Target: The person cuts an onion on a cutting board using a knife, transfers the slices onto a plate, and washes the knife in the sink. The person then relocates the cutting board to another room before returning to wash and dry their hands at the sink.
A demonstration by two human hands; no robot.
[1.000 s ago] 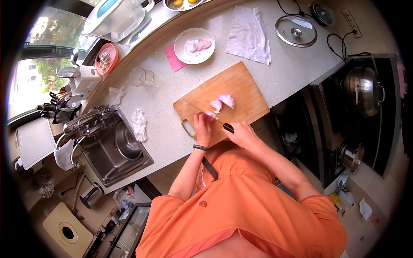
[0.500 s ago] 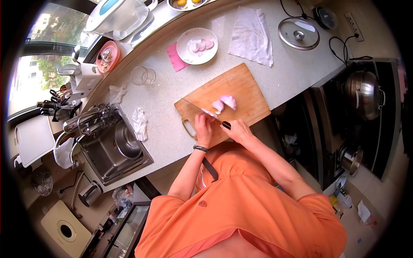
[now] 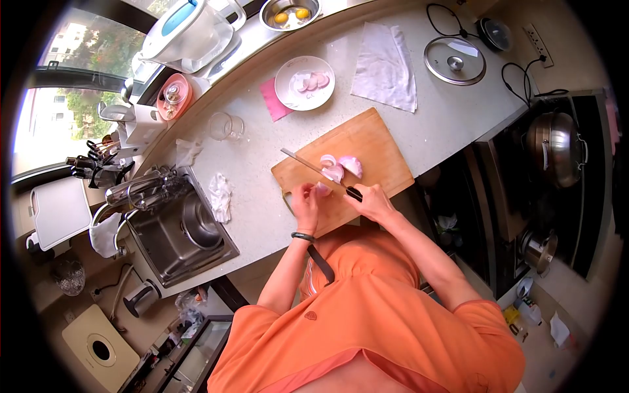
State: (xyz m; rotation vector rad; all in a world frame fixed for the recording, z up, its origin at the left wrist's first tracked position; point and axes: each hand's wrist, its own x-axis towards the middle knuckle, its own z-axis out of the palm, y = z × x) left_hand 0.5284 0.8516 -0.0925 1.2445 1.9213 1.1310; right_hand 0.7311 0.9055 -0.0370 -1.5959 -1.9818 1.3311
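Onion piece, over board: likely light, crisp, slippery between layers; best held by its rounded back. Left hand: fingers pinching it. Right hand: fingers clenched on knife.

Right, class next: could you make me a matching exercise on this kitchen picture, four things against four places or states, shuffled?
1. knife
2. board
3. plate
4. yolks

A. partly over a pink cloth
B. in a metal bowl
C. gripped in the right hand
D. wooden, lying flat on the counter

Pairs: 1-C, 2-D, 3-A, 4-B.
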